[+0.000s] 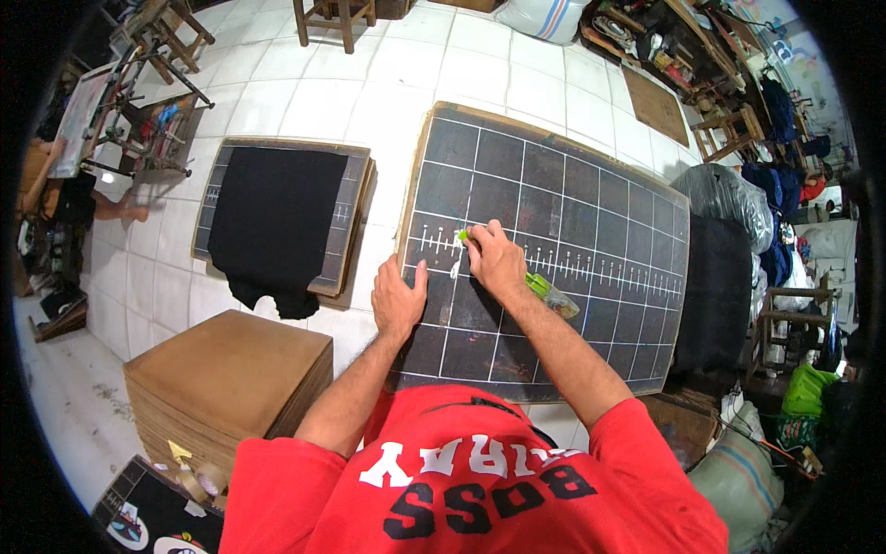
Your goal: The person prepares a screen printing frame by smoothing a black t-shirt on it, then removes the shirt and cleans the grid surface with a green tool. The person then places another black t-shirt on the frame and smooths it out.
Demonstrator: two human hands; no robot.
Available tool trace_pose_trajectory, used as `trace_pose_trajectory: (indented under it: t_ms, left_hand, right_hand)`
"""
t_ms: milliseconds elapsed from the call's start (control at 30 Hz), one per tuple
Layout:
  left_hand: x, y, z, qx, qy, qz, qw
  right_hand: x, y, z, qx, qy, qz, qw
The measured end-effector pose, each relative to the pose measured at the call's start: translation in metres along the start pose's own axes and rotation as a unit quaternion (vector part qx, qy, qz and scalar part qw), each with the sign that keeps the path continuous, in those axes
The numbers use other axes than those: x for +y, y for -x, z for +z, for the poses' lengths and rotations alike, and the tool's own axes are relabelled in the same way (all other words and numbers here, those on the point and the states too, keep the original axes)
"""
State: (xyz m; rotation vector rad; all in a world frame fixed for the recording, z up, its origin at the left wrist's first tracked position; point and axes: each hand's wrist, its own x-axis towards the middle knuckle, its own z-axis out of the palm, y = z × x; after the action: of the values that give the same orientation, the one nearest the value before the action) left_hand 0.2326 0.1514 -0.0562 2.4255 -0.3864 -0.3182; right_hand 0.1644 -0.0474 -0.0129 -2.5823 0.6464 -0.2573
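Note:
A dark board with a white painted grid lies in front of me, with a row of ruler-like marks across it. My right hand is bent over its left part, fingers closed on a small bright green thing whose kind I cannot make out. Just below those fingertips is a white patch on the board. At the board's left edge my left hand lies with fingers stretched, holding nothing. Beside my right forearm rests a clear container with a green top, partly covered by the arm.
Left of the board, black cloth covers a smaller gridded board. A stack of brown boards stands near my left arm. More black cloth lies at the right. A wooden stool is far off; another person's foot shows at left.

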Motion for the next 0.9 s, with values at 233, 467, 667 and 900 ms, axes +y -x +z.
trace_pose_trajectory:
  t_ms: [233, 467, 667, 900]
  left_hand:
    - [-0.003, 0.000, 0.001, 0.002, 0.003, 0.009, 1.000]
    - [-0.001, 0.000, 0.001, 0.005, -0.004, 0.006, 1.000]
    - [-0.001, 0.000, 0.001, 0.007, -0.002, 0.008, 1.000]
    - [-0.001, 0.001, 0.001, 0.007, -0.013, 0.006, 1.000]
  right_hand:
    - [0.005, -0.013, 0.009, 0.055, -0.024, 0.029, 0.998]
    - [-0.001, 0.002, 0.002, 0.005, -0.010, 0.001, 1.000]
    - [0.007, -0.015, 0.004, 0.060, -0.061, -0.006, 0.996]
    - [0.003, -0.008, 0.005, 0.002, -0.004, -0.019, 1.000]
